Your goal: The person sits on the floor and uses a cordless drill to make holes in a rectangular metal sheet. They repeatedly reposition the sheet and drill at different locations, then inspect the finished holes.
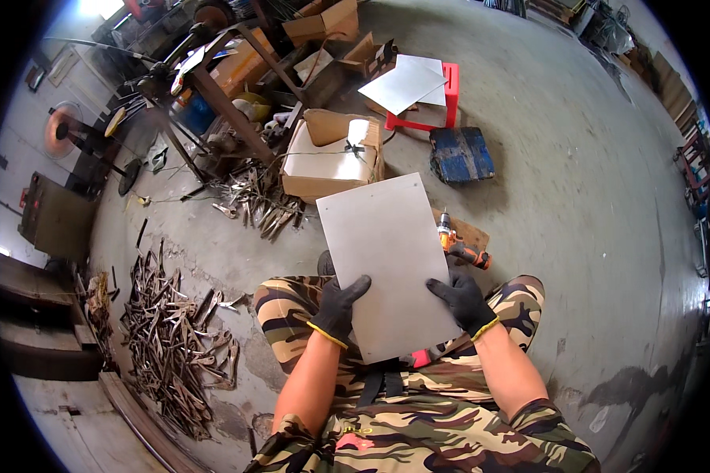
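A flat grey metal sheet (pixel 394 260) with small holes near its corners is held up over my lap, slightly tilted. My left hand (pixel 338 307), in a dark glove with a yellow cuff, grips its left edge, thumb on the front face. On the opposite edge my right hand (pixel 463 301), gloved the same way, holds it with the thumb on top; the other fingers of both hands are mostly hidden. Just past the sheet's right edge, an orange and black cordless drill (pixel 464 246) lies by a brown board (pixel 472 232), partly covered by the sheet.
Two more metal sheets (pixel 406 85) rest on a red plastic stool (pixel 452 94). Nearby stand a blue taped block (pixel 461 155) and an open cardboard box (pixel 331 185). A heap of metal pieces (pixel 173 339) lies at left; a fan (pixel 63 130) stands beyond.
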{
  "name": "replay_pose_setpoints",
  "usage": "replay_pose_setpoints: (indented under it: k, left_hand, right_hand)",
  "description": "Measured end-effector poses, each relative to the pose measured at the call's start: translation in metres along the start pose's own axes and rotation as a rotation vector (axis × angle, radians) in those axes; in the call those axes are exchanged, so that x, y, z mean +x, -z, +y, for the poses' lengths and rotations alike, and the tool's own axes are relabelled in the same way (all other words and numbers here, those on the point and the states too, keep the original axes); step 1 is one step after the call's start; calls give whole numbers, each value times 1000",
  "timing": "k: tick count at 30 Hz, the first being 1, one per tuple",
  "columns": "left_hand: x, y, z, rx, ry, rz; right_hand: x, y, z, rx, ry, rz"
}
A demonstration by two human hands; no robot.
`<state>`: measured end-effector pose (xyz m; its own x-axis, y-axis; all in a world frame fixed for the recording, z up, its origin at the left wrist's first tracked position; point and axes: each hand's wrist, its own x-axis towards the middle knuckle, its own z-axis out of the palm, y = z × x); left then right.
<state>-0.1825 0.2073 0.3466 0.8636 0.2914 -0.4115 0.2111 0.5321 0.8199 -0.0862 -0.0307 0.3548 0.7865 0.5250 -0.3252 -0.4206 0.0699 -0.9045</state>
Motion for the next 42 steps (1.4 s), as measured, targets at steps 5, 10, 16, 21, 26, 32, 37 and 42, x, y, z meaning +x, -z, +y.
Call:
replay_pose_setpoints:
  k: [5, 10, 16, 21, 26, 32, 37, 42]
  left_hand:
    - [7, 1, -1, -21, 10, -28]
    - [12, 7, -8, -18, 1, -7]
    - [12, 5, -8, -12, -6, -6]
    - [8, -1, 0, 9, 22, 20]
    - [11, 2, -4, 13, -1, 5]
    - [11, 2, -5, 14, 11, 10]
    - [14, 2, -6, 10, 7, 18]
    - [14, 0, -7, -23, 1, 9]
  right_hand:
    - [3, -1, -3, -70, -34, 28]
    - [5, -5, -5, -91, -24, 41]
    - [7, -2, -2, -88, -44, 47]
    - [5, -5, -11, -208, -38, 63]
    - [10, 6, 10, -107, -63, 43]
    - [10, 5, 13, -93, -40, 48]
    - [8, 2, 3, -108, -79, 48]
    - [8, 2, 3, -117, -72, 53]
